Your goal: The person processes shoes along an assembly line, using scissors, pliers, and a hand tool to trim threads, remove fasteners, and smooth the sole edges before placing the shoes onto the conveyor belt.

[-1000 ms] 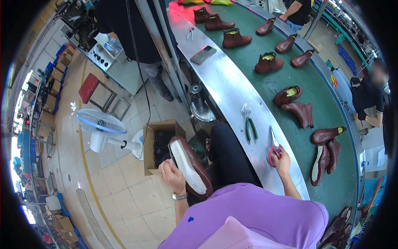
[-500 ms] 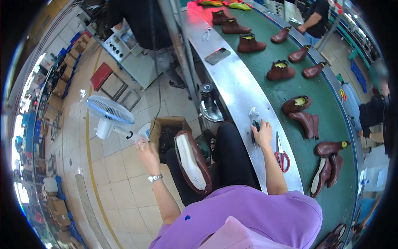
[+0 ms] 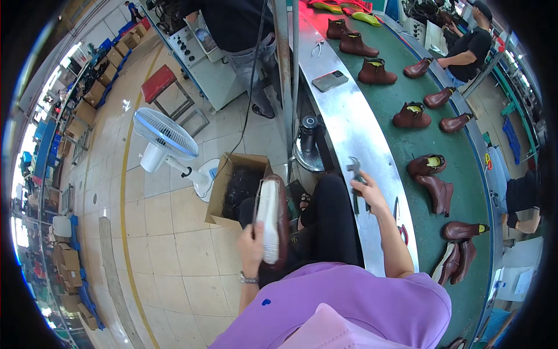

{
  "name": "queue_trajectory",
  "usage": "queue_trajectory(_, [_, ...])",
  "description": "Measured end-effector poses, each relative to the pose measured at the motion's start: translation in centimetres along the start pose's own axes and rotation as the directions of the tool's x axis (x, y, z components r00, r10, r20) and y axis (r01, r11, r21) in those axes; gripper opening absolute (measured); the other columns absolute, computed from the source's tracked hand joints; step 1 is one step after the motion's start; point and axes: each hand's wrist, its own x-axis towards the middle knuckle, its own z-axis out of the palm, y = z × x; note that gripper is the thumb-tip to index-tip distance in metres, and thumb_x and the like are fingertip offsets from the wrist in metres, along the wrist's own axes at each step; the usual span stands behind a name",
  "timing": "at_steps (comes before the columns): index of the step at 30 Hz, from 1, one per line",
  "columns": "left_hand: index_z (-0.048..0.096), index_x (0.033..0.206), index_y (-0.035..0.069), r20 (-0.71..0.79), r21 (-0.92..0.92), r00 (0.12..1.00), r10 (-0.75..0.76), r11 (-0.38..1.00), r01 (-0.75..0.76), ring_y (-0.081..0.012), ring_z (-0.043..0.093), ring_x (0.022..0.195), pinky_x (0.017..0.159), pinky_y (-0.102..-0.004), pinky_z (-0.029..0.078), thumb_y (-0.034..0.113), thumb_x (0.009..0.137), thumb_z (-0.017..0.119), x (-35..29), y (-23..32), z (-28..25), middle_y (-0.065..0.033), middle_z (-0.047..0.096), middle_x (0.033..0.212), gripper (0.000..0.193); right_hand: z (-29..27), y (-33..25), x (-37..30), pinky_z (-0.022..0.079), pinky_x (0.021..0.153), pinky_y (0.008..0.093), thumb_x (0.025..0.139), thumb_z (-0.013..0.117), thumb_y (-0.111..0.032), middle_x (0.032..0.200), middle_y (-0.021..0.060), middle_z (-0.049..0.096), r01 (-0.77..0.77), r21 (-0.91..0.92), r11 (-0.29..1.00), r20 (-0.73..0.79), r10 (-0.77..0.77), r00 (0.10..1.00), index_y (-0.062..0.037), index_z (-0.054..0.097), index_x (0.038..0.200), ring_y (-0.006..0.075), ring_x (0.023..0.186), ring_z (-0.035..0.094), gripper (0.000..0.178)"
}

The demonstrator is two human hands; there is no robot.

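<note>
A brown leather boot [image 3: 281,224] lies across my lap with its white sole [image 3: 269,218] facing up. My left hand [image 3: 251,250] is closed at the boot's left edge, near the end closest to me. The fingers hide exactly what part they grip. My right hand [image 3: 368,193] is wrapped round dark-handled pincers [image 3: 354,167] at the edge of the metal bench, with their jaws pointing away from me. Beside my right forearm, red-handled scissors [image 3: 403,231] lie on the bench, partly hidden by the arm.
Brown boots [image 3: 377,71] stand and lie along the green conveyor [image 3: 383,142] at right. On the metal bench [image 3: 349,116] are a phone [image 3: 330,81] and small pliers [image 3: 317,49]. A cardboard box [image 3: 217,198] and white fan [image 3: 165,134] stand at left. Co-workers stand beyond.
My left hand has come from beside the boot to close on its edge. My right hand has closed round the pincers and raised them. The whole view has shifted slightly.
</note>
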Motion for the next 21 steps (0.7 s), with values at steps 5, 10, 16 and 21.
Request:
queue_trajectory(5, [0.061, 0.086, 0.001, -0.1, 0.335, 0.946, 0.309, 0.905, -0.261, -0.0378, 0.059, 0.073, 0.06, -0.044, 0.044, 0.032, 0.094, 0.04, 3.1, 1.2, -2.4, -0.0213, 0.06, 0.075, 0.039, 4.5, -6.3, -3.0, 0.044, 0.079, 0.0286, 0.08, 0.062, -0.011, 0.104, 0.0118, 0.059, 0.31, -0.077, 0.948, 0.623, -0.197, 0.757, -0.0002, 0.033, 0.135, 0.0163, 0.087, 0.059, 0.064])
queue_trajectory(10, [0.061, 0.086, -0.001, 0.013, 0.147, 0.975, 0.222, 0.964, -0.222, -0.0373, 0.058, 0.072, 0.059, -0.0437, 0.044, 0.028, 0.094, 0.041, -0.3, 0.8, -1.4, -0.0203, 0.06, 0.076, 0.036, 8.3, -10.5, -6.0, 0.047, 0.077, 0.0356, 0.085, 0.054, -0.02, 0.103, 0.022, 0.06, 0.747, -0.477, 0.463, 0.878, 0.206, 0.433, -0.0057, 0.024, 0.14, 0.0326, 0.087, 0.061, 0.065])
queue_trajectory(16, [0.053, 0.078, -0.001, -0.016, 0.233, 0.921, 0.39, 0.897, -0.376, -0.0327, 0.054, 0.061, 0.055, -0.0415, 0.041, 0.021, 0.092, 0.047, -2.2, 2.5, 0.9, -0.0171, 0.053, 0.067, 0.027, 11.1, -10.6, -6.7, 0.048, 0.064, 0.0457, 0.078, 0.055, -0.01, 0.072, 0.0206, 0.062, 0.956, -0.267, 0.124, 0.94, 0.253, 0.229, -0.0041, 0.033, 0.131, 0.0385, 0.068, 0.061, 0.058])
queue_trajectory(21, [0.053, 0.111, -0.003, 0.032, 0.307, 0.959, 0.282, 0.91, -0.278, -0.0309, 0.059, 0.079, 0.067, -0.036, 0.048, 0.02, 0.09, 0.049, -2.5, 1.8, 1.3, -0.018, 0.06, 0.088, 0.031, 11.5, -11.0, -7.0, 0.049, 0.059, 0.0444, 0.076, 0.056, -0.008, 0.07, 0.0196, 0.061, 0.952, -0.306, 0.016, 0.927, 0.231, 0.294, -0.0081, 0.034, 0.132, 0.0378, 0.066, 0.062, 0.06])
